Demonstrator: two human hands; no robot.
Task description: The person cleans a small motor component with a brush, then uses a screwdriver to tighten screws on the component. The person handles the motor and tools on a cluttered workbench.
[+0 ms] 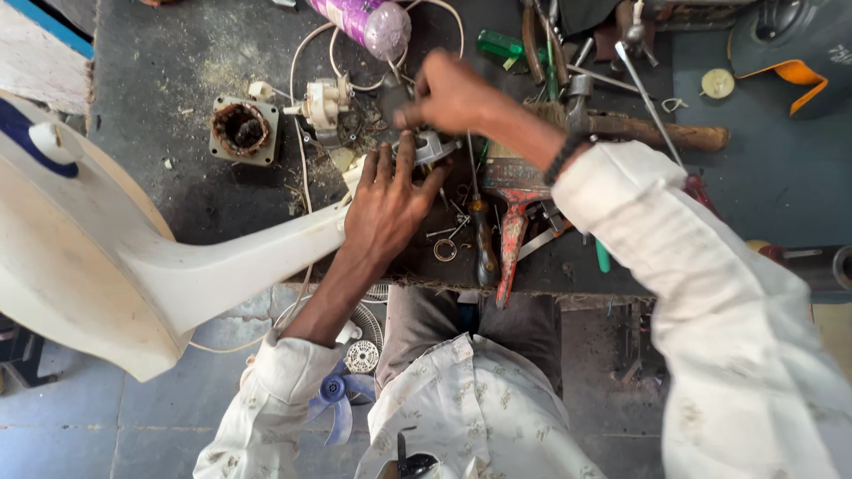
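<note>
Fan housing point(133, 266), cream-white plastic and the biggest thing in view, stretches from the far left, where it is wide and rounded, to a narrow neck that ends under my left hand at the middle of the dark surface point(222, 195). That surface is dusty and crowded with parts. My white sleeves come in from the bottom and the right, and a dark beaded band sits on my right wrist.

My left hand point(386, 208) lies flat with the fingers spread, pressing down on the neck's end and touching a small grey metal part point(432, 146) just above it. My right hand point(453, 93) is curled nearly closed directly over that part, fingertips pinched together; I cannot tell what, if anything, they grip.

To the left of my hands, a square motor stator point(241, 129) with copper windings sits apart, and a small white part with wires point(324, 102) lies between it and my hands. A purple-labelled bottle point(373, 25) lies at the top edge. To the right sit a wooden-handled hammer point(657, 133), red pliers point(510, 235) and a screwdriver point(482, 239), close together, with a small ring point(445, 250) near them. Below the surface's edge, on the floor, are a blue fan blade point(342, 399) and a round grille point(364, 333).
</note>
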